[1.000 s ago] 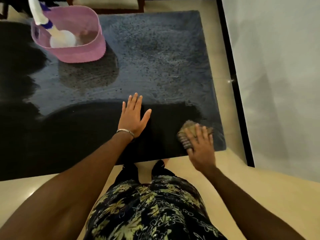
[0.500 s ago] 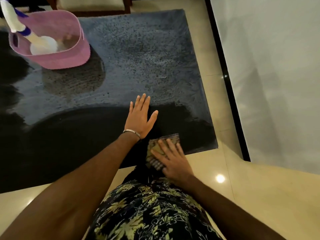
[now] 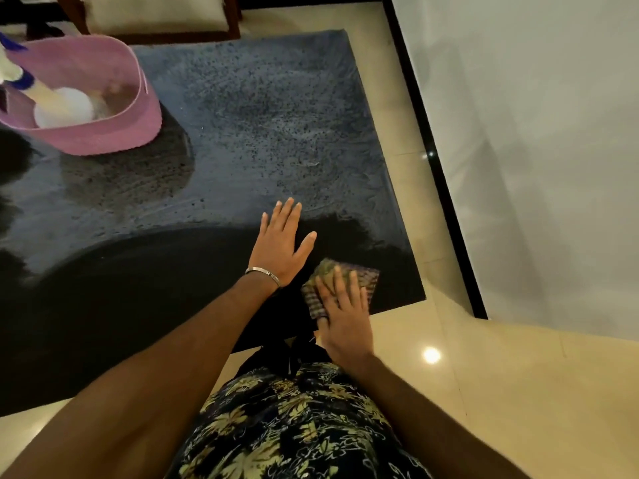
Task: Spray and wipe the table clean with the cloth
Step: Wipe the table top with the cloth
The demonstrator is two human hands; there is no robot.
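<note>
Pressing flat-fingered right hand [image 3: 345,318] on checked, crumpled cloth [image 3: 366,276] — left hand [image 3: 281,248] spread on table [image 3: 173,271].

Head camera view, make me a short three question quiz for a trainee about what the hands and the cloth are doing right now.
1. True or false: the left hand lies flat and open on the dark table.
2. Which hand presses the cloth? A) left B) right C) both
3. Fill in: the spray bottle stands inside the pink ______.

Key: 1 true; 2 B, the right hand; 3 basket.
</note>
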